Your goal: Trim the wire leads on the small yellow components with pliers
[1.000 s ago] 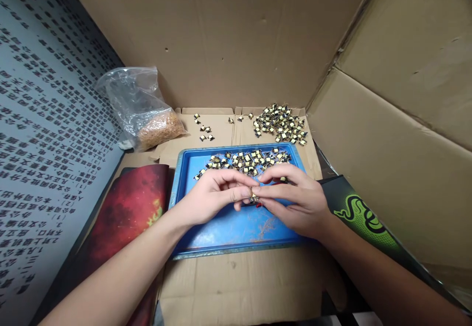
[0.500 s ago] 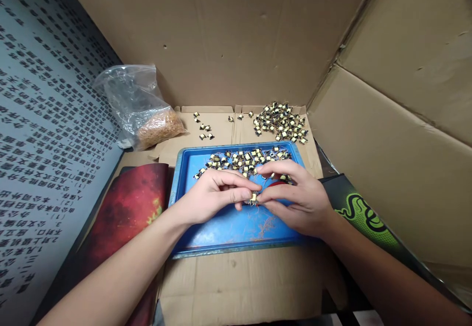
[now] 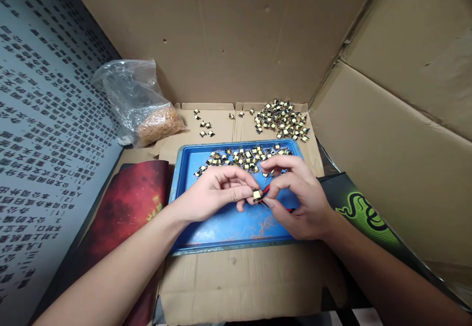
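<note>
While left hand (image 3: 212, 194) pinches component (image 3: 257, 194), right hand (image 3: 300, 203) holds red tool (image 3: 265, 189) beside.

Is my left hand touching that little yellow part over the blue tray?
Touching. Head view: the left hand pinches the yellow part in its fingertips, above the blue tray.

A single camera on the person's head looks forward and down into an open cardboard box (image 3: 236, 31), whose back wall fills the top of the frame and whose side flap fills the right. It sits close: the blue tray (image 3: 221, 227) lies at centre, with the left hand (image 3: 210, 195) and right hand (image 3: 298, 200) reaching in from the lower corners.
</note>
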`<state>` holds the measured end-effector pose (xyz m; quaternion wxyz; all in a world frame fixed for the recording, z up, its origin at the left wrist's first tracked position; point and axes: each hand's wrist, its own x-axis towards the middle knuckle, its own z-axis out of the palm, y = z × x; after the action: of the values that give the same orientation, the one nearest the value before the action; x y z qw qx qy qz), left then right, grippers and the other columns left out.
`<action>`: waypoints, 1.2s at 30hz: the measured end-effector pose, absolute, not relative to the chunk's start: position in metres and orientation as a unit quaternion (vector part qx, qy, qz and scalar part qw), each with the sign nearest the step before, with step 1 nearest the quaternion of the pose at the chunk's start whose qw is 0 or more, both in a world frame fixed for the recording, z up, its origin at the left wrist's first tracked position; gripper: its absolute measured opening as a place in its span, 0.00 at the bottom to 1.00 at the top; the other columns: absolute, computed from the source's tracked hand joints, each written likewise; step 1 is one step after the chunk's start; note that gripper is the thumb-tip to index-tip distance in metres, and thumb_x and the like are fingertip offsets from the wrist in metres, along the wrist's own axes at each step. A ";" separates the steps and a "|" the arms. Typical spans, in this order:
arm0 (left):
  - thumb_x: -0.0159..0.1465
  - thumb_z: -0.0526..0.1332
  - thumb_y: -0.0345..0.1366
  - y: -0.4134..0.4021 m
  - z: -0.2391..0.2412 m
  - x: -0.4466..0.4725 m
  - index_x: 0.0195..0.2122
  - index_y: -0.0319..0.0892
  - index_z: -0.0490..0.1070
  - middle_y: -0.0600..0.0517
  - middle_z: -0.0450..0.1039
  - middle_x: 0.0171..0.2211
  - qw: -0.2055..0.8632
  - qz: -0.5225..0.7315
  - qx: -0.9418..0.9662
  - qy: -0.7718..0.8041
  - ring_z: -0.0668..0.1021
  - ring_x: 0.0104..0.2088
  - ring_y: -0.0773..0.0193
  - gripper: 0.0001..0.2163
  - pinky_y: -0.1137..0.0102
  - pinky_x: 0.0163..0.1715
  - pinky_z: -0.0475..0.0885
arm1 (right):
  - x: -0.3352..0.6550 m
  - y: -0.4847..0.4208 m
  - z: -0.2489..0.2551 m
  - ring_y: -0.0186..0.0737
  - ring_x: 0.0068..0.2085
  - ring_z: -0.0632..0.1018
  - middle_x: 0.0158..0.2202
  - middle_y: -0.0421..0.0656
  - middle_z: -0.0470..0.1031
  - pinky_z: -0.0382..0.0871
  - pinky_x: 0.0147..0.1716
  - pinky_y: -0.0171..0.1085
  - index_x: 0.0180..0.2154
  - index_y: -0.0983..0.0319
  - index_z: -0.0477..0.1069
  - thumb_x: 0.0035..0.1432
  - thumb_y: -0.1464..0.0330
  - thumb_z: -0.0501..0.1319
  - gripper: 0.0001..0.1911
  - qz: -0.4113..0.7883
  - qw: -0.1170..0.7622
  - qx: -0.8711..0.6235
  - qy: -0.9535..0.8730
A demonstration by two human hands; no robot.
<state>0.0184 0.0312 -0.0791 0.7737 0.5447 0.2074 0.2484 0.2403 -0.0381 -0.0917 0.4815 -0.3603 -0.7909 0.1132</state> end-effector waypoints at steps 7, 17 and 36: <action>0.69 0.70 0.34 0.032 -0.080 0.017 0.39 0.34 0.76 0.50 0.80 0.32 0.744 0.265 0.570 0.228 0.79 0.27 0.74 0.08 0.79 0.30 0.77 | 0.239 -0.033 -0.094 0.44 0.49 0.80 0.47 0.48 0.79 0.75 0.53 0.46 0.46 0.60 0.77 0.61 0.77 0.68 0.13 0.162 0.497 -0.369 -0.769; 0.69 0.69 0.37 0.032 -0.083 0.017 0.45 0.36 0.77 0.54 0.73 0.30 0.715 0.265 0.605 0.229 0.75 0.27 0.73 0.10 0.78 0.28 0.75 | 0.244 -0.033 -0.095 0.39 0.44 0.81 0.42 0.44 0.81 0.77 0.42 0.39 0.46 0.58 0.77 0.70 0.71 0.62 0.06 0.249 0.469 -0.430 -0.730; 0.62 0.74 0.38 0.030 -0.083 0.021 0.38 0.37 0.72 0.57 0.69 0.27 0.699 0.270 0.600 0.279 0.69 0.25 0.75 0.14 0.78 0.26 0.66 | 0.240 -0.032 -0.092 0.38 0.37 0.81 0.34 0.41 0.81 0.77 0.39 0.40 0.36 0.59 0.78 0.63 0.74 0.70 0.04 0.250 0.494 -0.388 -0.736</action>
<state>0.0208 0.0299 -0.0833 0.6994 0.6001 0.2790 0.2701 0.2400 -0.0319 -0.0923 0.4943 -0.3885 -0.7363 0.2501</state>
